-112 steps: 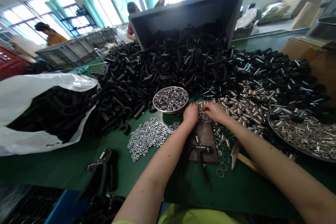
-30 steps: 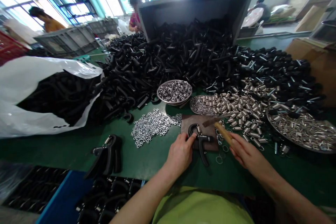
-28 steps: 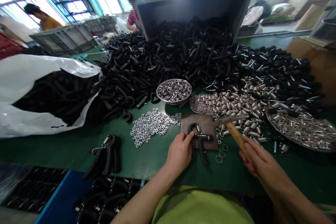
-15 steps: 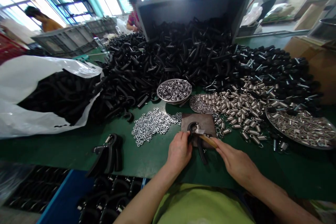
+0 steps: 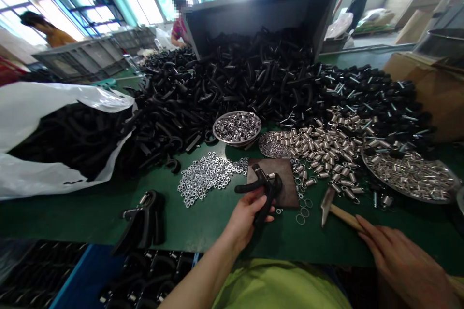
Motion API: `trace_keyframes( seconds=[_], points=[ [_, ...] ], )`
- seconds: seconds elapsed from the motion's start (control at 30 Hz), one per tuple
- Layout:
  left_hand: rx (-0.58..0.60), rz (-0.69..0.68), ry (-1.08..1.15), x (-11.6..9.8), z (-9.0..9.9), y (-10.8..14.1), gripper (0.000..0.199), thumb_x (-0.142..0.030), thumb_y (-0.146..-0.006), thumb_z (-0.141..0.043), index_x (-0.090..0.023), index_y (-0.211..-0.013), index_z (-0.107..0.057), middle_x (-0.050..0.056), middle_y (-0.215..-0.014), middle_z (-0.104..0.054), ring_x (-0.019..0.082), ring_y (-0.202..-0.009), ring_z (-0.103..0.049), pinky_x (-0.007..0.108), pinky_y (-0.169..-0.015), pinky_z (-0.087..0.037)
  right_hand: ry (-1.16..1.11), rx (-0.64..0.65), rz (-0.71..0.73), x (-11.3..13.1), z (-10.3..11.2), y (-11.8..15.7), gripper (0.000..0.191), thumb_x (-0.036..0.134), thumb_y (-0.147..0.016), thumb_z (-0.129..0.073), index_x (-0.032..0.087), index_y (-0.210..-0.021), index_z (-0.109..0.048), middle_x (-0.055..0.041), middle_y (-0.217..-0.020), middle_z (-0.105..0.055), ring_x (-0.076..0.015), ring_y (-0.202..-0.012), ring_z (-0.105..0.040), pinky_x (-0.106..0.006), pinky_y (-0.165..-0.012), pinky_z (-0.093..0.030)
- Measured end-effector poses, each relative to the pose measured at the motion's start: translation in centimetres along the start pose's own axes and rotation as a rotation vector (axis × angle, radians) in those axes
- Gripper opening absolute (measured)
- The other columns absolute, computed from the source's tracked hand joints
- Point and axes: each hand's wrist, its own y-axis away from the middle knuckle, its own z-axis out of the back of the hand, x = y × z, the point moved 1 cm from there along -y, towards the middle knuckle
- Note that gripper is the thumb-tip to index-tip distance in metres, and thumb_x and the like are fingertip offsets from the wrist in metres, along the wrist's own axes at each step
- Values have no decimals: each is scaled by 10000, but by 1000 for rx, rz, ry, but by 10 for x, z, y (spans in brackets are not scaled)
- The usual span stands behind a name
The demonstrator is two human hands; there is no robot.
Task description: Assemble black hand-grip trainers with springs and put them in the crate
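Observation:
My left hand is closed around a black hand-grip exerciser, which has a shiny coil spring near its top. The exerciser is held up over the front left part of a square metal plate. To the right, my right hand has its fingers closed on the handle end of a hammer. The hammer's steel head is down at the green tabletop, near loose springs. Several thin metal rings lie between the plate and the hammer. Another group of black exercisers stands on the table at left.
Silver nuts lie in a pile left of the plate. Behind are a bowl of metal parts, springs, a tray of pins and heaped black handles. A white bag sits left; co-workers are beyond.
My right hand has moved right with the hammer, away from the plate. My left hand has raised and turned the exerciser, which was lying on the plate under the hammer head.

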Motion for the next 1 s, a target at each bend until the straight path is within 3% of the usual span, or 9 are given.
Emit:
trace_keyframes(
  seconds=[0.1, 0.2, 0.3, 0.4, 0.53, 0.67, 0.73, 0.83, 1.0],
  points=[
    [-31, 44, 141, 10, -11, 8, 478, -207, -759, -649, -121, -1217, -546, 131, -1083, -645, 157, -869, -635, 277, -804, -514, 19, 84, 65, 2, -7, -18, 381, 368, -897, -391, 172, -1103, -644, -122, -932, -640, -275, -864, -565, -400, -705, -443],
    [52, -2, 111, 15, -15, 18, 472, -217, -763, -644, -149, -1223, -557, 102, -1169, -624, 176, -1028, -600, 322, -981, -421, -109, 83, 49, 20, -12, -60, 327, 317, -892, -413, 168, -1042, -663, -128, -989, -622, -274, -945, -535, -417, -805, -437],
    [91, -60, -81, 8, -11, 26, 463, -266, -769, -639, -180, -1218, -566, 88, -1273, -563, 213, -1176, -515, 370, -1049, -348, -231, 104, 76, 46, -18, -118, 296, 254, -896, -406, 189, -1016, -668, -106, -989, -619, -253, -971, -512, -399, -850, -420],
    [45, -211, -378, -13, -1, 24, 433, -283, -789, -610, -194, -1211, -567, 89, -1290, -548, 221, -1181, -508, 378, -1018, -381, -229, 160, 90, 65, -32, -176, 315, 196, -893, -375, 174, -1005, -669, -108, -970, -621, -247, -949, -495, -375, -806, -412],
    [-97, -520, -831, -48, 8, -13, 304, -255, -832, -539, -174, -1115, -616, 89, -1130, -628, 190, -978, -599, 332, -863, -477, -181, 257, 114, 76, -61, -230, 255, 185, -858, -433, 167, -877, -686, -122, -891, -621, -255, -936, -476, -346, -755, -384],
    [-210, -716, -1382, -70, 0, -73, 230, -229, -833, -534, -174, -1016, -662, 67, -979, -639, 187, -955, -570, 315, -880, -443, -187, 309, 106, 79, -82, -250, 196, 161, -822, -482, 153, -765, -669, -129, -847, -625, -245, -910, -499, -323, -716, -369],
    [-241, -726, -1526, -74, -7, -100, 222, -221, -831, -533, -169, -1001, -666, 73, -968, -627, 198, -973, -554, 321, -898, -424, -202, 321, 92, 78, -86, -253, 186, 170, -825, -483, 152, -754, -655, -131, -862, -631, -247, -922, -507, -323, -721, -367],
    [-270, -700, -1562, -74, -17, -130, 189, -229, -813, -552, -143, -933, -670, 97, -970, -609, 226, -986, -543, 343, -902, -414, -248, 332, 47, 76, -87, -254, 152, 206, -825, -504, 168, -766, -639, -115, -877, -643, -244, -928, -523, -317, -724, -371],
    [-277, -631, -1542, -74, -20, -154, 135, -197, -808, -540, -124, -841, -648, 118, -947, -610, 229, -940, -571, 333, -857, -432, -399, 322, -83, 71, -82, -255, 160, 246, -845, -480, 174, -872, -621, -100, -893, -666, -228, -881, -576, -317, -723, -392]
  ],
)
